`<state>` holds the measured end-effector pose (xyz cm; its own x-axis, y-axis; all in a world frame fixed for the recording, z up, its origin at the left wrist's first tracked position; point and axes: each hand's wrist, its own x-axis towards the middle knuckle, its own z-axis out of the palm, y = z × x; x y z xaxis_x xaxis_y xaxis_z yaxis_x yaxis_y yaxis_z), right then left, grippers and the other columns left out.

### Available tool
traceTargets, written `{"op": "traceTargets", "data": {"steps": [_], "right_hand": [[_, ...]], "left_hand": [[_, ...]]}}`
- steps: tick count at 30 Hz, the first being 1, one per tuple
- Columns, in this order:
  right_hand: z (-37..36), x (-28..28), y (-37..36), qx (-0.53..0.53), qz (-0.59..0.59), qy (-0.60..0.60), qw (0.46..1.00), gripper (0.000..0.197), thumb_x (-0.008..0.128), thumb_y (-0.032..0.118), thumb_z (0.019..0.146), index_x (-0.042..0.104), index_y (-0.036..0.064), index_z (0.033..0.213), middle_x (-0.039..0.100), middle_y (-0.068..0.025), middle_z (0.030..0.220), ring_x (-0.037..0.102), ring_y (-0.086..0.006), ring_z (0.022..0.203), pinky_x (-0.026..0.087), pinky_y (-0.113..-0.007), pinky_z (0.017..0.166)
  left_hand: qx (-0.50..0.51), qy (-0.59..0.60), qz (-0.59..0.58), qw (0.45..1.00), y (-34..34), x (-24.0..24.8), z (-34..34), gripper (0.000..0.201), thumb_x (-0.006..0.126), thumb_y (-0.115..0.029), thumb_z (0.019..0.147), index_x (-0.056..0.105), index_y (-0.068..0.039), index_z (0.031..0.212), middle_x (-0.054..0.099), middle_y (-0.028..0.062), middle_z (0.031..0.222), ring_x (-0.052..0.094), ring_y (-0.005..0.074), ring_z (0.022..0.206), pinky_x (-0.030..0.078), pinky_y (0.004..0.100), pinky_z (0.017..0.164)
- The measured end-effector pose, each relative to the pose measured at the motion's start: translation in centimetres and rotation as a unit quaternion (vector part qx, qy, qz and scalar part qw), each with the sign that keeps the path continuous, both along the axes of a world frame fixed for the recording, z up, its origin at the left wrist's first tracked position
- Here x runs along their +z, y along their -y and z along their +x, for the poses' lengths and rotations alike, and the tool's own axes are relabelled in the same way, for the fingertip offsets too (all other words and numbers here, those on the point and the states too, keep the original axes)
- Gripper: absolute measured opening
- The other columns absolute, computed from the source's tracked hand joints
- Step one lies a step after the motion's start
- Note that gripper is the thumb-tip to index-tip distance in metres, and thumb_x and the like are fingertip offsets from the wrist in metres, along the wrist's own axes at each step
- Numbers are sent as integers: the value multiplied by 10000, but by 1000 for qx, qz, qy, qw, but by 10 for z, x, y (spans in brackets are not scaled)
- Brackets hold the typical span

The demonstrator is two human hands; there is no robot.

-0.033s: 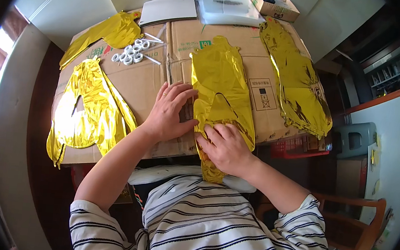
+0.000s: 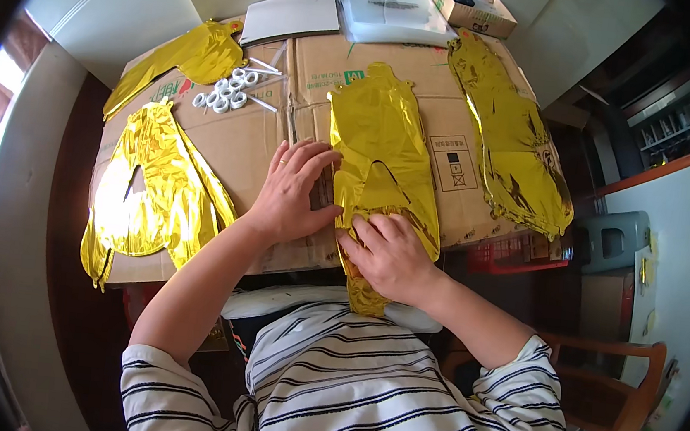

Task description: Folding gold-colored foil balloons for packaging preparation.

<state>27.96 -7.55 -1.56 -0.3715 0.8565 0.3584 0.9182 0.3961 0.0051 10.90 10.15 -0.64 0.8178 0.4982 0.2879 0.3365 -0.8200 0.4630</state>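
Note:
In front of me a flat, uninflated gold foil balloon point(image 2: 378, 127) lies lengthwise on the cardboard, its narrow lower end hanging over the near edge. My left hand point(image 2: 290, 194) rests along the balloon's left side, thumb apart from the fingers, fingertips and thumb tip touching the foil's edge. The fingers of my right hand point(image 2: 393, 258) are bent and pressed into the crumpled foil of the lower part; their tips are partly hidden. To the left lies a second gold foil balloon point(image 2: 142, 212), shiny and creased, with a slit in its middle.
More gold foil balloons lie at the far left point(image 2: 203, 52) and along the right side point(image 2: 517, 149). White ribbon rolls point(image 2: 223, 96) and thin white straws point(image 2: 264, 68) sit between them. Behind are white sheets point(image 2: 292, 18), clear plastic bags point(image 2: 393, 12) and a small box point(image 2: 476, 14). A wooden chair point(image 2: 634, 401) stands right.

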Motion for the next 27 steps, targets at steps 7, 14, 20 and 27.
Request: {"op": "traceTargets", "data": {"steps": [7,14,20,27], "right_hand": [[0,-2,-1,8,-5,-1,1000,423,547,240,910,650,77,1286,591,-131,1224,536,-292,1093,435,-430,952],[0,-1,1,5,-18,2,1000,441,578,219,877,647,85,1291,582,-132,1254,526,-286,1104,435,-419,964],[1,2,0,11,-28,4,1000,488,596,206,858,616,80,1330,578,-146,1264,524,-293,1116,435,-420,982],[1,4,0,11,-29,6,999,468,566,214,882,625,77,1325,569,-152,1278,530,-297,1108,444,-426,985]], "left_hand": [[92,-29,66,993,-30,-10,14,964,829,-373,706,365,-134,1516,413,145,1505,314,370,1454,160,588,1226],[130,-46,76,987,-82,-17,35,1013,805,-476,728,317,-154,1556,381,137,1551,282,363,1483,98,592,1238],[198,-27,95,975,-122,-20,51,922,753,-474,770,356,-156,1539,422,115,1528,327,322,1464,85,592,1233],[129,123,81,981,-113,-16,56,431,719,-201,828,623,-81,1230,615,117,1265,559,320,1217,343,503,1136]]}}
